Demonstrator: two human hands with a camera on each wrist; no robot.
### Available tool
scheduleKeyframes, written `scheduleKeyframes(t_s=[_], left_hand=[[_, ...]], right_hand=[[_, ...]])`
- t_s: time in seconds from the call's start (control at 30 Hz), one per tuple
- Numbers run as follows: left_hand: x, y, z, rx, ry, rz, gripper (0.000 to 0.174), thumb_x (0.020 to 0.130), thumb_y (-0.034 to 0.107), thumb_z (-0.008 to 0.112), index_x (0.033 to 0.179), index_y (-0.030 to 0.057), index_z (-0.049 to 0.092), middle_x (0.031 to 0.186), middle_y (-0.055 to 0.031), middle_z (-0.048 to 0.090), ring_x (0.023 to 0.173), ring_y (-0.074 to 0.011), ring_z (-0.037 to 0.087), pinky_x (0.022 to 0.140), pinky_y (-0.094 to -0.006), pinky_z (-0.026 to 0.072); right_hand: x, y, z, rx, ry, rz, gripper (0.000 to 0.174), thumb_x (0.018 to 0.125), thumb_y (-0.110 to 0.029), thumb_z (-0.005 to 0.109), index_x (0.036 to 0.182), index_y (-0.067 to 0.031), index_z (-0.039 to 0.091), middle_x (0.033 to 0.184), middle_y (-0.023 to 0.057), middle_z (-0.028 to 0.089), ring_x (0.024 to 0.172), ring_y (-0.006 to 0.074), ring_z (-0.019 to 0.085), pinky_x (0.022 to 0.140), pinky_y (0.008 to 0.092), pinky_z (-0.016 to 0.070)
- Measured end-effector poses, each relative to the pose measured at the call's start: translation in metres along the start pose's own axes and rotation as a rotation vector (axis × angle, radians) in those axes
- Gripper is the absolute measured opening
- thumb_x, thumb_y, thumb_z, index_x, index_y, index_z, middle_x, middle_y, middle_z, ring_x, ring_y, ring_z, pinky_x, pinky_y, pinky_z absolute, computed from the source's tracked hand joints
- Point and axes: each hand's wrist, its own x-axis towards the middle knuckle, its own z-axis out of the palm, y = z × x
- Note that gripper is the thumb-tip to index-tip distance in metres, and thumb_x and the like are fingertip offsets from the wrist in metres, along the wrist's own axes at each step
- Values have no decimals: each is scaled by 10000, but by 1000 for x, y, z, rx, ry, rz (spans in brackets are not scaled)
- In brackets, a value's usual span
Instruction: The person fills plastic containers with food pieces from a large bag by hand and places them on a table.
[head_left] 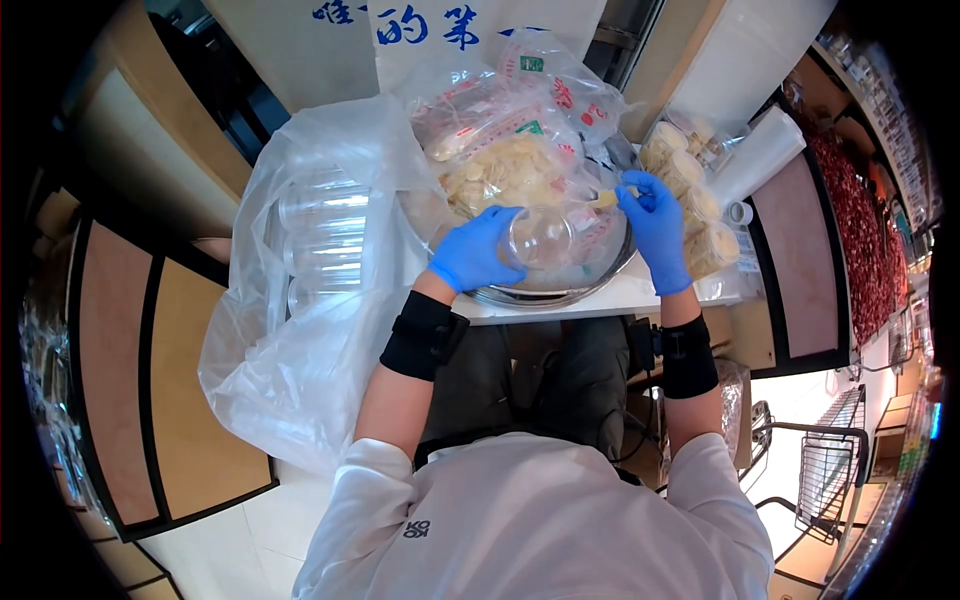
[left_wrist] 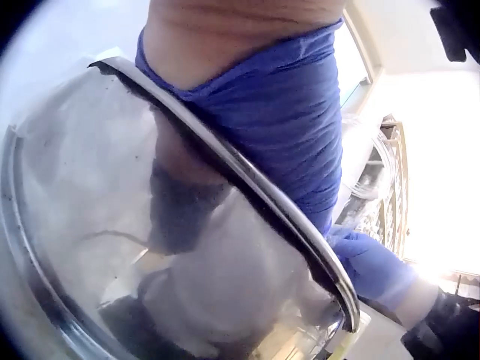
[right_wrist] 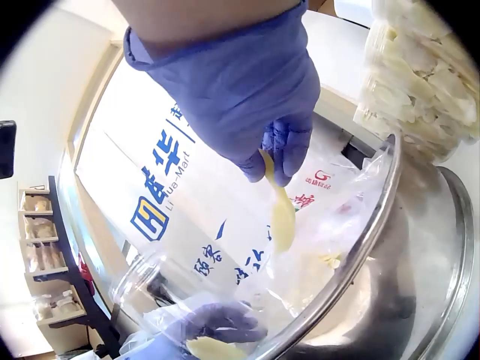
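Note:
My blue-gloved left hand [head_left: 475, 250] grips a clear plastic jar [head_left: 540, 238] over the front of a wide metal bowl [head_left: 545, 299]. In the right wrist view the jar [right_wrist: 142, 289] lies tilted, and a pale slice [right_wrist: 214, 349] shows beside the left fingers. My gloved right hand [head_left: 655, 228] pinches a thin, pale yellow slice [right_wrist: 282, 221] between thumb and fingers above the bowl's right side. Many similar slices [head_left: 500, 175] fill a clear plastic bag in the bowl. Only the back of the left glove [left_wrist: 277, 120] and the bowl's shiny side appear in the left wrist view.
Left of the bowl, a large translucent bag [head_left: 290, 390] holds stacked clear jars [head_left: 325, 240]. Several slice-filled jars [head_left: 708, 247] stand at the right, near a roll of clear plastic [head_left: 760, 155]. A white panel with blue writing [head_left: 430, 30] rises behind.

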Motion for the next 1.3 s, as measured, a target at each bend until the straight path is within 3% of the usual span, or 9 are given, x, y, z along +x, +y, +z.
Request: scheduleKeyframes(t_s=[0.27,0.5,0.7,0.77,0.9,0.97,1.1,1.17,1.3], left_hand=[[11,-21,3,-159,-344,-71,849,644,262,805,1381,74,428,1304,-116,542,1148,-251,555,998,-355,431],[12,-15,-16,-406,-355,-143,897,670,181,769,1459,122,348,1352,-79,507,1251,-245,475,1035,-406,392],[7,9,-22,-521,44,22,857,734,193,770,1471,133,336,1452,-85,420,1327,-221,408,1040,-408,378],[10,25,-23,-444,400,176,751,768,227,765,1427,123,420,1401,-91,485,1275,-228,470,1033,-401,388],[16,45,-31,-149,433,245,503,801,230,739,1269,106,600,1205,-96,631,1108,-230,587,942,-363,451],[22,45,-28,-142,424,199,268,820,189,719,1072,99,711,955,-83,695,892,-229,637,803,-325,488],[31,45,-23,-90,482,181,161,832,162,702,977,102,738,863,-87,689,783,-231,624,711,-326,491],[36,43,-22,112,576,324,156,826,175,708,964,107,735,848,-82,684,750,-239,613,692,-335,489],[39,41,-19,191,614,308,150,820,184,711,947,107,732,839,-72,684,733,-239,609,672,-342,486]], right_hand=[[-5,-41,-14,216,123,-15,242,867,-96,694,1092,-29,637,854,0,636,651,24,521,619,169,443],[-19,-57,9,317,-47,-5,257,865,-91,697,1104,-26,629,862,-11,634,704,34,566,641,182,468],[-20,-63,22,368,-101,-40,267,857,-85,706,1106,-23,632,911,-4,651,746,49,597,663,199,488],[-21,-72,26,406,-115,-32,259,855,-81,707,1094,-12,635,921,9,651,746,60,603,670,206,496],[-18,-77,37,464,-162,8,252,856,-75,705,1085,0,630,934,30,654,747,77,619,669,219,506],[-15,-77,43,468,-140,-18,246,870,-108,697,1076,6,625,934,52,658,747,101,637,674,226,517],[-4,-82,45,463,-143,96,252,892,-157,677,1065,17,623,936,70,664,764,132,662,672,234,531],[2,-88,43,394,-283,361,266,902,-185,657,1057,27,619,935,78,669,791,164,683,672,250,545],[5,-76,44,443,-338,352,268,920,-172,622,1092,34,615,970,97,662,805,195,693,734,253,542]])
